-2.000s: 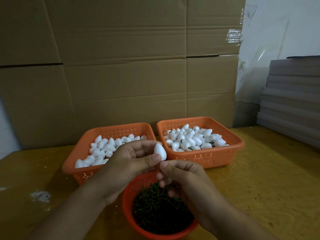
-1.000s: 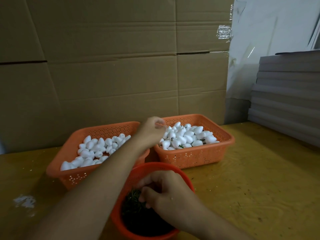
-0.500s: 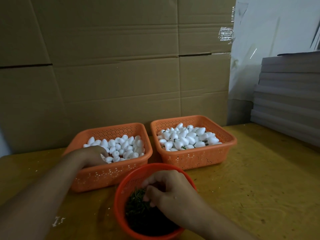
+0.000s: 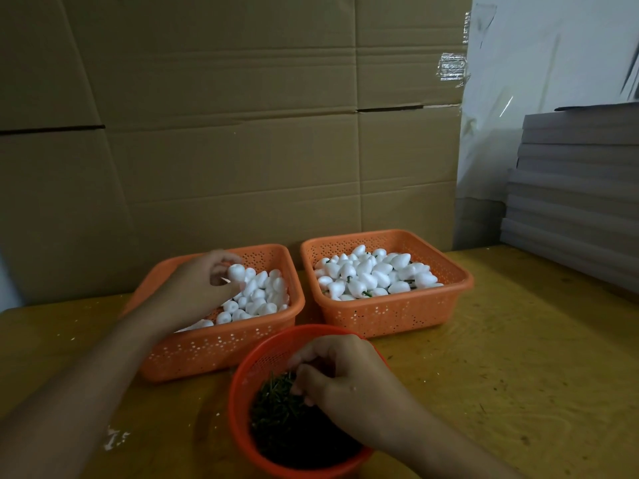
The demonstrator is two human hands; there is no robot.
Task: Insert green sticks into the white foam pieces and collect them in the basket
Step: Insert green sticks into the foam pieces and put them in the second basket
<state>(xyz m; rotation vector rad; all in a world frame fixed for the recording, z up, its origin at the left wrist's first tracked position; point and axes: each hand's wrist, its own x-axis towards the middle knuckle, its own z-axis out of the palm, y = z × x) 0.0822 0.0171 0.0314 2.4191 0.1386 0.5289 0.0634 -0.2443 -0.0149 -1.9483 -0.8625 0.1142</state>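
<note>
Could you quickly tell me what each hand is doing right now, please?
Left hand: grips a white foam piece over the left basket.
Right hand: fingers curled into the green sticks; whether it holds one cannot be told.

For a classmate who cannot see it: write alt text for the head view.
Left hand picks a foam piece from the left basket; right hand reaches into a round basket of green sticks. Right basket holds finished pieces.
</note>
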